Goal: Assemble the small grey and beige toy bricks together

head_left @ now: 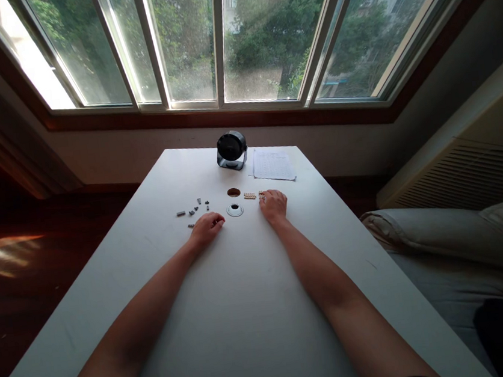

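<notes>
My left hand [207,228] rests on the white table [242,310], fingers loosely bent and a gap showing by the thumb; I see nothing in it. Beside it lie small metal parts, among them a grey cylinder [180,213] and a little piece [191,225] near the wrist side. My right hand [275,204] lies palm down, its fingers apart over some small gold-coloured pieces [262,194], partly hidden by the fingertips. Left of these, more gold-coloured pieces [249,195] stand in short rows. Between my hands is a silver ring-shaped cover [234,210] with a dark centre.
A round hole [234,192] opens in the tabletop behind the ring. Farther back stand a small black fan [231,149] on a bracket and printed paper sheets [272,165]. Windows [262,42] rise beyond the table. A cushioned seat [444,251] is at the right.
</notes>
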`<act>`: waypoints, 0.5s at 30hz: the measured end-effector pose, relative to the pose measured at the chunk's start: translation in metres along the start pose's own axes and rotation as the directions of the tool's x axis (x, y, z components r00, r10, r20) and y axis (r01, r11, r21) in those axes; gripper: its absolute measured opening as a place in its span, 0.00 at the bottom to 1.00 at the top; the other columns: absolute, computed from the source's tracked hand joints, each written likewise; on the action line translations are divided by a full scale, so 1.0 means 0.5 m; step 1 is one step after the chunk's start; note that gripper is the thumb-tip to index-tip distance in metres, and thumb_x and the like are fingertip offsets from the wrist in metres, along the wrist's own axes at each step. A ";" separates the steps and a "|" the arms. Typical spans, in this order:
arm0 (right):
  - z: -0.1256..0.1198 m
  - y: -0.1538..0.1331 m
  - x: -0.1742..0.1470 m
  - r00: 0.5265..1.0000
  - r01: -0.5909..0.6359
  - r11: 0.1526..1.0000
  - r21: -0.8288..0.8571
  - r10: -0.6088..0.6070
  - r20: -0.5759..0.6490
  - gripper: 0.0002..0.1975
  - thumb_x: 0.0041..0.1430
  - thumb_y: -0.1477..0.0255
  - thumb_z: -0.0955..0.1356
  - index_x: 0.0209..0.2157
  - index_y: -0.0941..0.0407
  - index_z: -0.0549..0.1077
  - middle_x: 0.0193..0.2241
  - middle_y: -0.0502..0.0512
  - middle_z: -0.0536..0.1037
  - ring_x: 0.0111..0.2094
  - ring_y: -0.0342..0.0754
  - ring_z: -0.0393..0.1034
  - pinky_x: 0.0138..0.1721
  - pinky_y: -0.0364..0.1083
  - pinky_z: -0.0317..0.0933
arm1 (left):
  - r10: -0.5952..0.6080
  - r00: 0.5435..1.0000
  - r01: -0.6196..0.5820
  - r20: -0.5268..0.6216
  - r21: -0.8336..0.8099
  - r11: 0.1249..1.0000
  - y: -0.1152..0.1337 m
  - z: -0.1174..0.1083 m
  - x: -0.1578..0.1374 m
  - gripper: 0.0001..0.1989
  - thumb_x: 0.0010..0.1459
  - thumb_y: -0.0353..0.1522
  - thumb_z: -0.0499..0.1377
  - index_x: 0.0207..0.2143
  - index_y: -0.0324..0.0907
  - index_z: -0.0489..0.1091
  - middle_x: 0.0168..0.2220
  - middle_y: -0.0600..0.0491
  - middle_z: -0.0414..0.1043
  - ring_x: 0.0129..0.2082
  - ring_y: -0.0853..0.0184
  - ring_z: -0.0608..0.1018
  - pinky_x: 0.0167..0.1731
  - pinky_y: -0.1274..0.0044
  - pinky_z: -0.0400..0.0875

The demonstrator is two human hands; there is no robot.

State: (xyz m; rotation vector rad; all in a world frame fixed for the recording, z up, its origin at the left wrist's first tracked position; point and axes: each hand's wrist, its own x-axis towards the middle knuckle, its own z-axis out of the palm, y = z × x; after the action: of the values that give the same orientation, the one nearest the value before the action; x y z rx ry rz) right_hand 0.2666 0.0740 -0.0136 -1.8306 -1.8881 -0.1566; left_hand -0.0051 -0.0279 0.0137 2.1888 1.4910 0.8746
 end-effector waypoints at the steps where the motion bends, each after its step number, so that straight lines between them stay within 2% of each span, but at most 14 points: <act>1: 0.002 0.001 0.001 1.000 0.001 1.000 0.003 -0.001 0.006 0.16 0.63 0.70 0.62 0.49 0.56 0.75 0.52 0.62 0.73 0.55 0.56 0.57 0.58 0.53 0.44 | -0.002 1.000 0.002 0.000 -0.002 1.000 0.000 0.000 0.000 0.10 0.61 0.33 0.54 0.38 0.44 0.75 0.37 0.51 0.75 0.39 0.62 0.74 0.40 0.72 0.68; 7: 0.014 0.007 0.002 1.000 0.004 0.999 0.048 -0.004 0.014 0.15 0.63 0.69 0.62 0.48 0.55 0.75 0.49 0.60 0.75 0.56 0.55 0.58 0.62 0.56 0.38 | -0.005 1.000 0.005 -0.002 -0.003 1.000 0.000 0.000 -0.001 0.10 0.61 0.33 0.54 0.38 0.44 0.75 0.37 0.51 0.75 0.38 0.63 0.74 0.38 0.72 0.67; 15: 0.027 0.014 0.005 0.998 0.023 0.997 0.070 -0.026 0.051 0.18 0.63 0.68 0.63 0.53 0.55 0.72 0.55 0.59 0.73 0.62 0.57 0.54 0.65 0.60 0.34 | 0.000 1.000 0.000 0.017 0.006 1.000 0.002 -0.002 0.001 0.10 0.61 0.32 0.53 0.38 0.43 0.75 0.37 0.50 0.75 0.38 0.63 0.74 0.38 0.73 0.67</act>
State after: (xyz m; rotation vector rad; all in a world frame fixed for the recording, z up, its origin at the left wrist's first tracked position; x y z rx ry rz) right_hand 0.2697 0.0827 -0.0257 -1.7818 -1.9275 -0.0517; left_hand -0.0049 -0.0281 0.0151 2.1951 1.4870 0.8504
